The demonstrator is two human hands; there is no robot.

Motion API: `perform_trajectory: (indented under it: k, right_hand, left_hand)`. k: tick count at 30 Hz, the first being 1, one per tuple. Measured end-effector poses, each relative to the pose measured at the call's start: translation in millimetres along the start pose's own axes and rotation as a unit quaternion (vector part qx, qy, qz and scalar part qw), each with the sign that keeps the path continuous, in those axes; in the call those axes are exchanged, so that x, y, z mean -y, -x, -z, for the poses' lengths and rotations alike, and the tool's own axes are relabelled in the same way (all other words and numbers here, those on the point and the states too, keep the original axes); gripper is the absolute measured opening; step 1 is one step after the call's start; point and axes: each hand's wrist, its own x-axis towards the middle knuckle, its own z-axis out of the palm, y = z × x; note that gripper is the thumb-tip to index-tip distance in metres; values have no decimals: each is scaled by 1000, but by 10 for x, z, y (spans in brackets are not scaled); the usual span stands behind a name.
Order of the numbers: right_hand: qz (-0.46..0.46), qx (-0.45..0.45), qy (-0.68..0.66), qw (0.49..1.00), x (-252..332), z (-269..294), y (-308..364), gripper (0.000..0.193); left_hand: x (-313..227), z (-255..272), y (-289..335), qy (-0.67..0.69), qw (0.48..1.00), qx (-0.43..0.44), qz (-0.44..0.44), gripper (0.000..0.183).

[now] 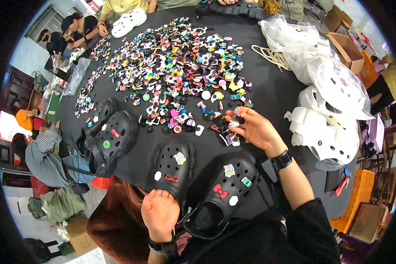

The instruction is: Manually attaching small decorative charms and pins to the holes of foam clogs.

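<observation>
My left hand is at the heel opening of a black clog, its fingers curled into the shoe and partly hidden. That clog carries a colourful charm, a white one and red glasses. Over the near edge of the charm pile, my right hand pinches a small pink and multicoloured shoe charm between thumb and fingers. Beside the first shoe, another black clog bears a red bow, a white cloud-like charm, a green charm and a colourful one.
A wide heap of shoe charms covers the middle of the black table. Decorated black clogs stand at the left. Bagged white clogs line the right side, near a coiled cord. Other people sit across and to the left.
</observation>
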Motion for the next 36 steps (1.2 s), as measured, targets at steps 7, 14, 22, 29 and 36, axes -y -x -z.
perform_trajectory:
  k: [7, 14, 22, 29, 36]
  right_hand:
    - [3, 23, -25, 999, 9, 55, 6, 25]
    - [-6, 33, -53, 998, 30, 102, 19, 30]
    - [4, 33, -34, 999, 32, 89, 27, 28]
    - [71, -14, 137, 988, 82, 6, 125, 23]
    - [170, 6, 144, 975, 247, -35, 166, 21]
  left_hand:
    - [-5, 10, -9, 2, 1000, 1, 6, 25]
    - [54, -39, 13, -43, 997, -40, -39, 23]
    - [19, 29, -6, -61, 997, 39, -18, 24]
    - [29, 17, 7, -45, 998, 36, -24, 23]
    - [43, -52, -5, -8, 1000, -7, -26, 27]
